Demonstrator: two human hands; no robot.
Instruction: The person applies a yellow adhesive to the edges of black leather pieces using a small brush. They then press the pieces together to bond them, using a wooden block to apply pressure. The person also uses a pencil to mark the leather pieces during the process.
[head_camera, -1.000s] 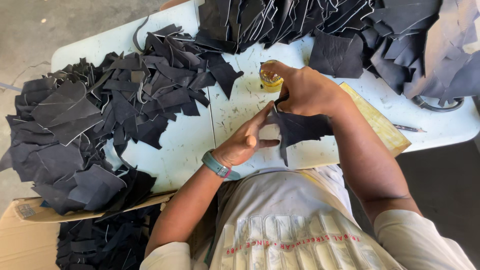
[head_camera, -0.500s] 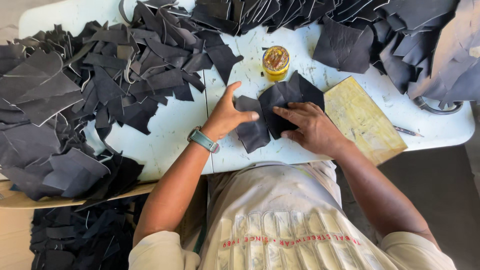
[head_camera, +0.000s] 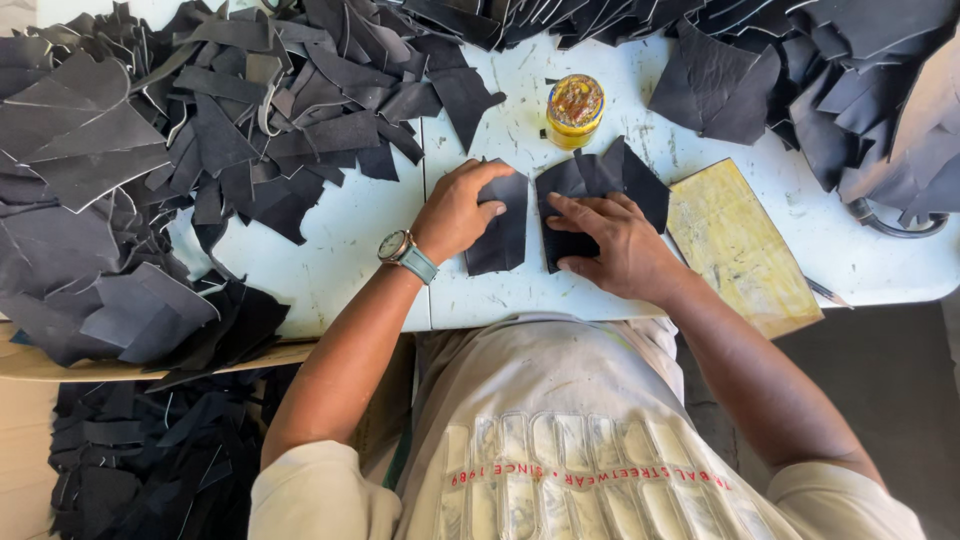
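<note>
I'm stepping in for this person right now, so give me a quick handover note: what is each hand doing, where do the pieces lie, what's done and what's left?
Left hand: flat on the left black piece, pressing it to the white table.
Right hand: flat on the right black piece, fingers spread.
The two pieces lie side by side, a narrow gap between them, just below the small yellow jar. A yellowed board lies beside the right hand.
Done: both pieces laid flat.
Left: heaps of black scraps cover the table's left and far sides.

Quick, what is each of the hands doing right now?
Left hand: flat, fingers pressing the left black piece to the table.
Right hand: flat, fingers spread on the right black piece; neither hand grips anything.
</note>
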